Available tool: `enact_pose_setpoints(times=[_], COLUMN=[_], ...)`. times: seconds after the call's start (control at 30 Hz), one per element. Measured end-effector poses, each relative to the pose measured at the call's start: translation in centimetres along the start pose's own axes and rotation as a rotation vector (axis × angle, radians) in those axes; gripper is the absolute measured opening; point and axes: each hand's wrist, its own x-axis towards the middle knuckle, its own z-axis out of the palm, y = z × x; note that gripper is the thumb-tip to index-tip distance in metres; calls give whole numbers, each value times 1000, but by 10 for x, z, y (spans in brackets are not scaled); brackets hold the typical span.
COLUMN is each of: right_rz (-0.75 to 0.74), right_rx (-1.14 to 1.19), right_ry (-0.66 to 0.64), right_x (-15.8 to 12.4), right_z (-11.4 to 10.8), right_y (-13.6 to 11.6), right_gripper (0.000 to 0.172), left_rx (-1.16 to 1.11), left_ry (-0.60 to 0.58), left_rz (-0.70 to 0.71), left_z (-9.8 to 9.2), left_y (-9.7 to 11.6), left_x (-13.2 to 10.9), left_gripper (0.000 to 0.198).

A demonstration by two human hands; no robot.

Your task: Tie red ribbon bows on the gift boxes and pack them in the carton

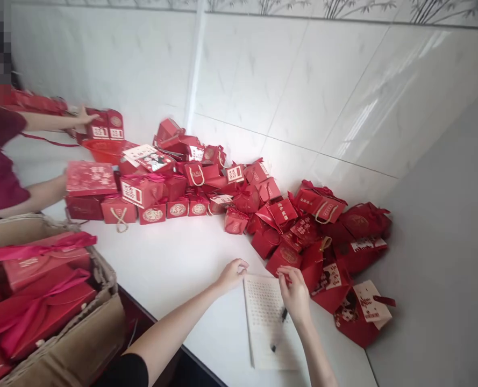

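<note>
My left hand (pixel 233 275) is above the white table, at the top left corner of an open notebook (pixel 263 328) with rows of handwriting. Its fingers are curled in, thumb near the forefinger; whatever lies between the tips is too small to make out. Over the notebook's upper right edge, my right hand (pixel 295 294) has its fingers pinched together, close to a red gift box (pixel 284 259). What that pinch holds, if anything, I cannot make out. A dark pen (pixel 284 315) lies on the page, partly in the right hand's shadow.
Red gift boxes (pixel 178 188) are heaped along the tiled wall (pixel 255 80). A cardboard carton (pixel 105 317) with more red boxes stands at left. Behind it, a co-worker's hand (pixel 83 117) touches boxes by a red basin (pixel 104 150). A grey wall (pixel 444 242) closes the right side.
</note>
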Motion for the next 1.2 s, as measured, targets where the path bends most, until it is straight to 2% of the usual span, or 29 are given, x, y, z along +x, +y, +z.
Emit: enact_pose_setpoints(times=[0.03, 0.1, 0.13, 0.2, 0.23, 0.3, 0.37, 0.43, 0.53, 0.6, 0.7, 0.73, 0.77, 0.83, 0.93, 1.03, 1.17, 1.2], right_rz=[-43, -75, -42, 127, 245, 408, 503, 530, 425, 311, 224, 250, 288, 342, 392, 359, 301, 308], right_rx=[-35, -184, -284, -481, -547, -553, -510, -488, -478, -446, -251, -100, 79, 445, 853, 995, 1037, 1065], right_ry=[19, 155, 253, 409, 415, 307, 180, 178, 439, 612, 688, 669, 581, 339, -38, -251, -327, -342], right_x=[9, 24, 31, 41, 44, 46, 47, 47, 49, 51, 52, 52, 51, 46, 37, 30, 28, 29], right_z=[3, 1, -3, -16, -22, -32, -37, -43, -59, -72, -79, -77, -74, -65, -52, -45, -43, -41], right_y=[-2, -2, 1, 15, 25, 49, 67, 72, 43, 4, -65, -87, -107, -138, -169, -188, -202, -203], right_gripper=[28, 30, 32, 38, 46, 57, 41, 26, 22, 24, 24, 24, 25, 27, 28, 25, 21, 20], left_rx=[-7, 4, 20, 64, 89, 140, 183, 213, 225, 231, 204, 169, 118, 0, -133, -164, -152, -160], left_ry=[-32, -94, -112, -125, -130, -157, -204, -238, -238, -212, -138, -109, -82, -56, -105, -136, -53, -62], left_rz=[-16, -46, -60, -79, -82, -79, -67, -41, 26, 99, 229, 257, 280, 321, 384, 367, 358, 364], left_z=[-8, -34, -50, -88, -107, -141, -169, -187, -202, -207, -207, -206, -204, -201, -199, -201, -209, -213], left_y=[-2, -8, -12, -16, -17, -14, -6, 7, 31, 48, 80, 92, 103, 125, 148, 155, 152, 151], left_x=[3, 10, 12, 11, 8, -5, -22, -40, -62, -72, -80, -81, -83, -87, -98, -112, -128, -131], left_gripper=[23, 21, 20, 21, 22, 22, 21, 22, 27, 29, 32, 34, 37, 40, 32, 24, 22, 22])
